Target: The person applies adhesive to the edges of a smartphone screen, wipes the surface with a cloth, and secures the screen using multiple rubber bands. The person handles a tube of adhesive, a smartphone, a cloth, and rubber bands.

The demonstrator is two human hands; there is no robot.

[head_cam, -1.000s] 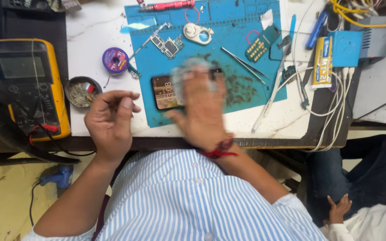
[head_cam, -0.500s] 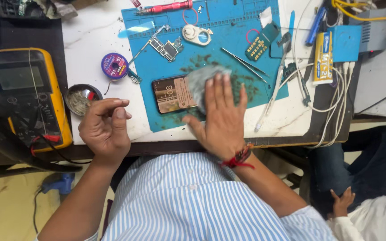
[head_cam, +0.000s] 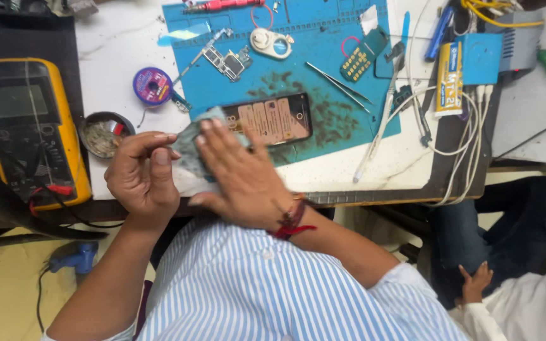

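An opened phone (head_cam: 277,119) lies face down on the blue work mat (head_cam: 323,38), its brown inner parts showing. My right hand (head_cam: 242,180) lies flat with fingers spread on a crumpled grey cloth (head_cam: 189,146), just left of the phone at the mat's lower left corner. A red thread band sits on that wrist. My left hand (head_cam: 140,178) hovers right beside the cloth with fingers curled and thumb against the index finger, the fingertip touching the cloth's edge. Nothing shows inside it.
A yellow multimeter (head_cam: 23,126) stands at the left, with a small round tin (head_cam: 101,134) and a purple spool (head_cam: 152,85) beside it. Tweezers (head_cam: 339,82), a circuit board (head_cam: 227,60), a green keypad board (head_cam: 361,55) and white cables (head_cam: 462,132) lie right. Another person's hand (head_cam: 475,284) shows bottom right.
My right hand has slid the grey cloth left, off the phone, toward my left hand. The phone's whole back is now uncovered. My left hand stayed in place.
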